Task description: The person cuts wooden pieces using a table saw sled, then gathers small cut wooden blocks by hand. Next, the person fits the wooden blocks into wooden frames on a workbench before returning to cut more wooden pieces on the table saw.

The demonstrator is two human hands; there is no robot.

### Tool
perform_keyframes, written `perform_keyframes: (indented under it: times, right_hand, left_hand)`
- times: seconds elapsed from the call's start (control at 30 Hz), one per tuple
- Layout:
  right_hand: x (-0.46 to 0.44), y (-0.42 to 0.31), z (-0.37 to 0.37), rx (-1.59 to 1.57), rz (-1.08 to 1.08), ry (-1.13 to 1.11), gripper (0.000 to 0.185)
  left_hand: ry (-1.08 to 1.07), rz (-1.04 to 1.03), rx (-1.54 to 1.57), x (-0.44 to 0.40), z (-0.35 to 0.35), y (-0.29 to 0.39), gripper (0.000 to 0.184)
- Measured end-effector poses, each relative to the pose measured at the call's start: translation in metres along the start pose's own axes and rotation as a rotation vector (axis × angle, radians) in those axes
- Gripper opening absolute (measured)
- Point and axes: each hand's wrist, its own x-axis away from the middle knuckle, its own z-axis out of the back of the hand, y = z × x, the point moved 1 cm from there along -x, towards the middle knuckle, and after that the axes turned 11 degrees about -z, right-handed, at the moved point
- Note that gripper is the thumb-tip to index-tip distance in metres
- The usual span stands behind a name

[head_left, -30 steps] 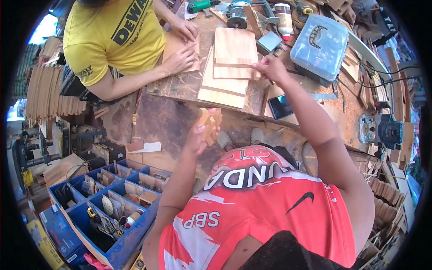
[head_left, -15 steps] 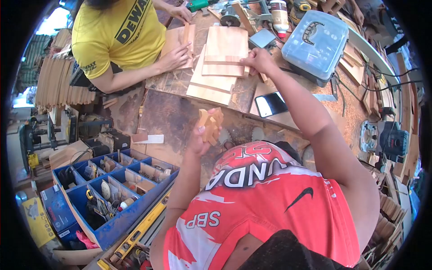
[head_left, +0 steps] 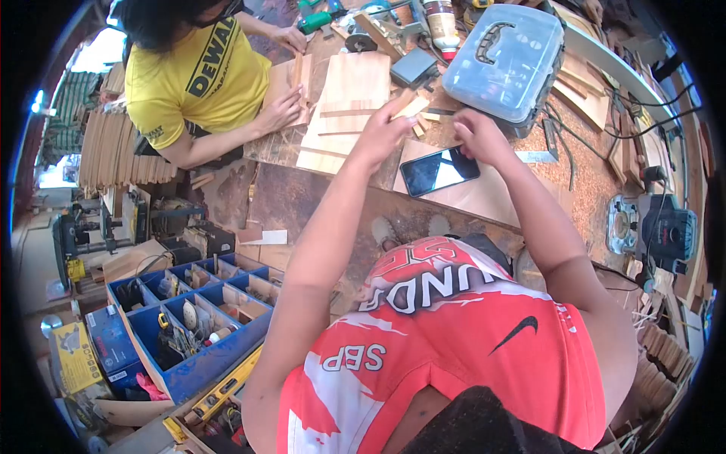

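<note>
My left hand [head_left: 380, 136] is closed around small cut wood pieces [head_left: 413, 107], whose ends stick out past the fingers over the workbench. My right hand [head_left: 481, 138] is beside it, fingers curled in, right at the upper corner of a black smartphone [head_left: 435, 173]; what it pinches, if anything, is hidden. The phone lies flat on a pale board [head_left: 499, 193]. Left of my hands, flat wooden panels [head_left: 354, 85] lie overlapping, with thin strips across them. More small wood pieces [head_left: 429, 118] lie between my hands.
A co-worker in a yellow shirt [head_left: 198, 79] holds a wooden piece at the bench's left. A clear-lidded toolbox [head_left: 505, 64] stands at the right, near a metal square [head_left: 538, 157]. A blue divided tool tray [head_left: 227, 344] stands lower left; a router [head_left: 665, 231] sits far right.
My left hand has moved up and right from in front of my body to the bench, carrying the wood pieces. My right hand has drawn back from the panels towards the phone.
</note>
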Motion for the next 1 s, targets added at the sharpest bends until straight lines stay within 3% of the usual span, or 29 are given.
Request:
perform_keyframes:
  times: [0.07, 0.1, 0.27, 0.3, 0.37, 0.43, 0.5, 0.63, 0.9, 1.0]
  right_hand:
    - [0.03, 0.018, 0.015, -0.093, -0.014, 0.001, 0.023]
    - [0.041, 0.028, 0.022, -0.176, -0.027, -0.008, 0.022]
    - [0.077, 0.075, 0.046, -0.26, -0.043, 0.091, 0.022]
    - [0.082, 0.083, 0.05, -0.271, -0.059, 0.111, 0.022]
    - [0.09, 0.102, 0.054, -0.275, -0.08, 0.122, 0.022]
    - [0.098, 0.117, 0.056, -0.309, -0.057, 0.136, 0.022]
    - [0.109, 0.126, 0.058, -0.32, -0.067, 0.151, 0.022]
    - [0.134, 0.131, 0.058, -0.334, -0.082, 0.188, 0.021]
    - [0.229, 0.147, 0.047, -0.324, -0.05, 0.378, 0.018]
    - [0.286, 0.165, 0.045, -0.168, -0.056, 0.545, 0.016]
  left_hand:
    - [-0.08, 0.001, -0.108, -0.047, -0.01, -0.038, 0.06]
    - [-0.122, -0.025, -0.344, -0.07, -0.011, -0.065, 0.059]
    - [-0.153, 0.035, -1.042, -0.091, -0.039, -0.066, 0.05]
    - [-0.165, 0.029, -1.044, -0.089, -0.044, -0.067, 0.05]
    - [-0.097, -0.078, -1.365, -0.08, -0.05, -0.07, 0.057]
    - [-0.11, -0.015, -1.321, -0.078, -0.053, -0.08, 0.061]
    - [-0.012, -0.193, -1.444, -0.072, -0.054, -0.087, 0.064]
    - [0.008, -0.292, -1.349, -0.058, -0.05, -0.082, 0.067]
    - [0.066, -0.727, -0.846, 0.032, -0.012, -0.034, 0.044]
    - [0.043, -0.704, -0.797, 0.123, 0.0, -0.032, 0.036]
